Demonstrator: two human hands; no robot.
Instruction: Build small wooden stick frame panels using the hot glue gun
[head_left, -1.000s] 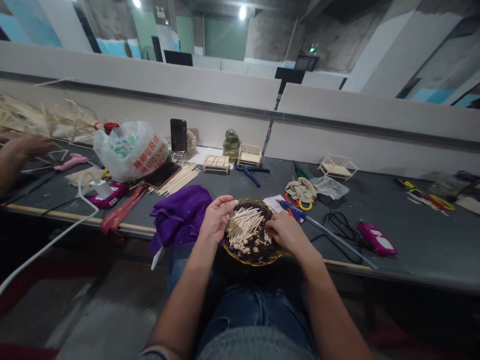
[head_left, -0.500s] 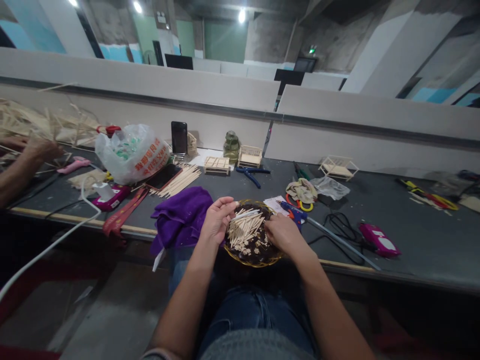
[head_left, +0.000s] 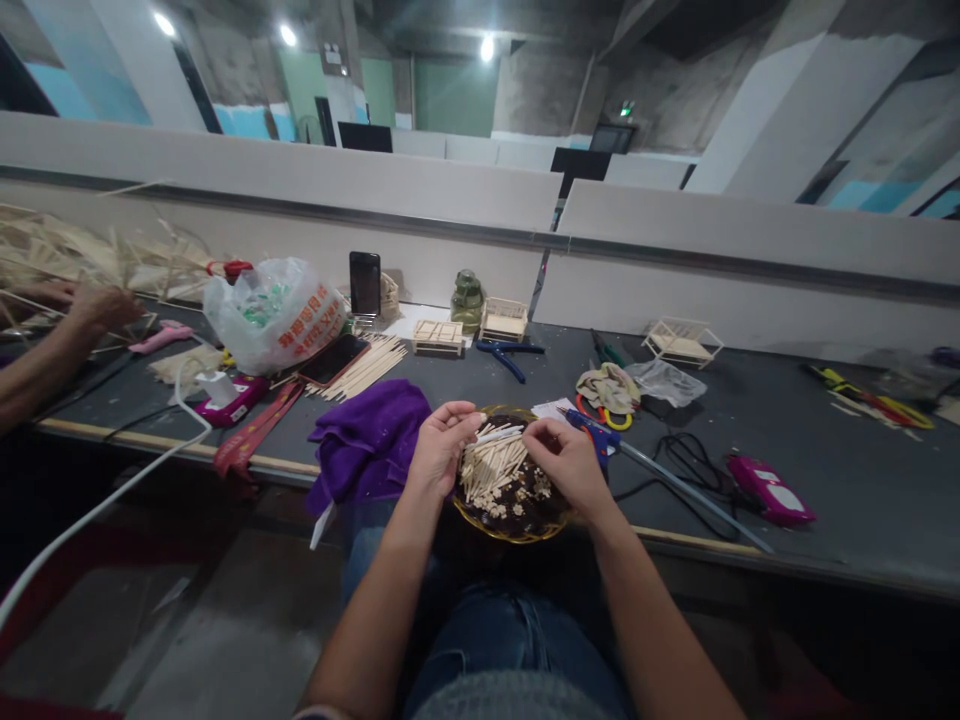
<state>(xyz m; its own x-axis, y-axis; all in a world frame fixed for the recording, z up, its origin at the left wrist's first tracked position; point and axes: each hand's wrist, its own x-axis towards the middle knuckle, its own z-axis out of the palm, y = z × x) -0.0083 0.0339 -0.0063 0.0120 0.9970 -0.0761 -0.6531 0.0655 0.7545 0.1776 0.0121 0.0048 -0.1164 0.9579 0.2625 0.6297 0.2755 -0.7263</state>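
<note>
At the dark grey table's point(head_left: 847, 460) near edge, a round gold-rimmed dark basket point(head_left: 517, 541) holds thin pale wooden sticks point(head_left: 491, 465). Over it, 2 bare hands, left hand point(head_left: 441, 446) and right hand point(head_left: 571, 466), narrow their fingertips; anything held, I cannot tell. Leftward lies crumpled purple cloth point(head_left: 369, 440).

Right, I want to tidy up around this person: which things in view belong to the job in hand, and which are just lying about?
Likely the job's:
basket, by left hand and right hand
its sticks and wooden bits
perhaps glue gun, close by

Probably lying about:
purple cloth
upright phone
printed bag
red strap
</note>
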